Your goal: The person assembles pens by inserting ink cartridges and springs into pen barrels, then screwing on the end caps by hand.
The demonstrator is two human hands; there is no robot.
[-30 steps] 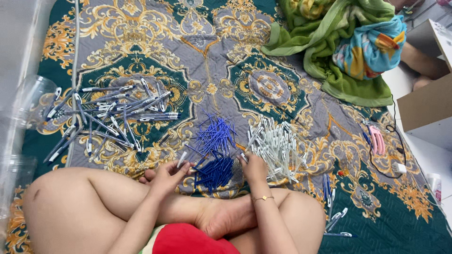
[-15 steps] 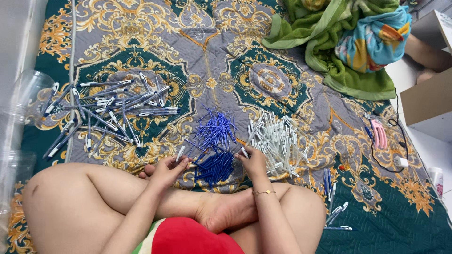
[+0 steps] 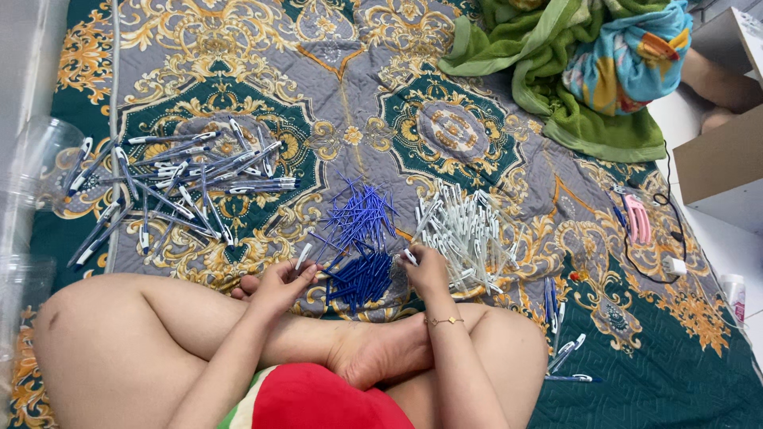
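Patterned quilt (image 3: pixel 350 87) underfoot: assembled pens (image 3: pixel 171 187) scattered far left; left hand (image 3: pixel 278 284) pinches a white barrel (image 3: pixel 304 255); blue refills (image 3: pixel 359 242) heaped between hands; right hand (image 3: pixel 427 270) grips a white piece (image 3: pixel 410 257) beside white barrels (image 3: pixel 469 230).

Soft, even daylight fills the scene, bright without harsh glare. Shadows are faint, pooling only under the legs (image 3: pixel 159 334) at the bottom of the frame. The quilt (image 3: pixel 342 103) pattern reads sharp in the middle. At the left edge, clear plastic (image 3: pixel 36 167) looks washed out and hazy. The white floor (image 3: pixel 731 246) at the right edge is nearly blown out.
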